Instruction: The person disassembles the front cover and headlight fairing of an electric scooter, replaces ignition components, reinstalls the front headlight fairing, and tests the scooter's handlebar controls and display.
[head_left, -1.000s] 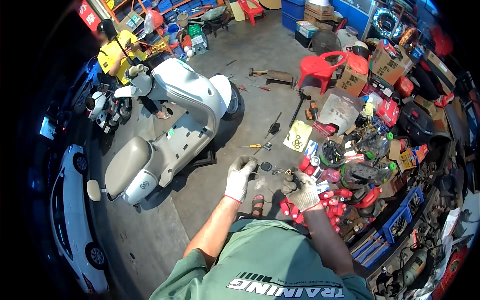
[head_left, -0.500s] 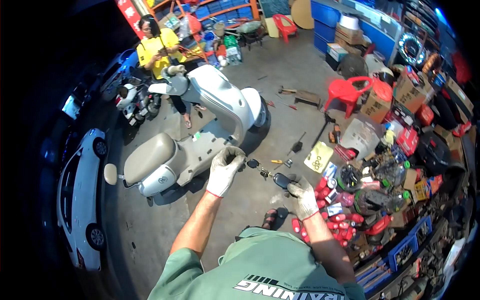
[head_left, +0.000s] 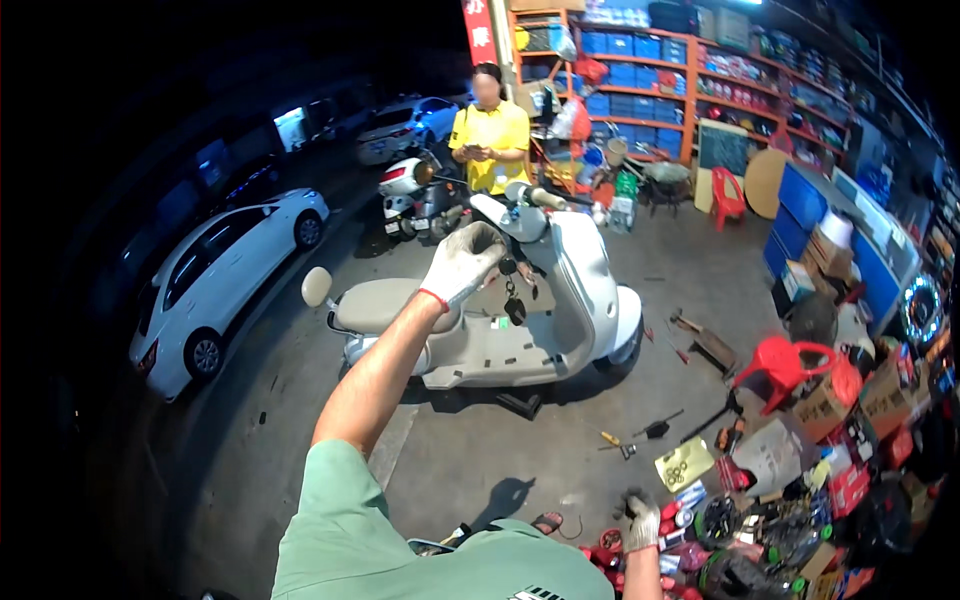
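In a white work glove with a red cuff, my left hand (head_left: pixel 467 262) is raised in front of the scooter. Its fingers pinch a bunch of keys (head_left: pixel 514 305), and a dark fob hangs below them. Behind the keys stands a white scooter (head_left: pixel 585 270) with a beige seat and a flat footboard. My right hand (head_left: pixel 641 524), gloved too with dark fingertips, is low at the right beside a heap of red bottles and parts. It seems to hold nothing, its fingers loosely apart.
A person in a yellow top (head_left: pixel 497 135) stands behind the scooter with a phone-like object in hand. A white car (head_left: pixel 235 265) is parked at the left. On the floor lie a yellow tray (head_left: pixel 684 464) and tools; a red chair (head_left: pixel 785 370) stands at the right.
My left hand has risen with the keys, which now dangle freely. My right hand has let go of the fob and dropped to the lower right. The view has tilted up.
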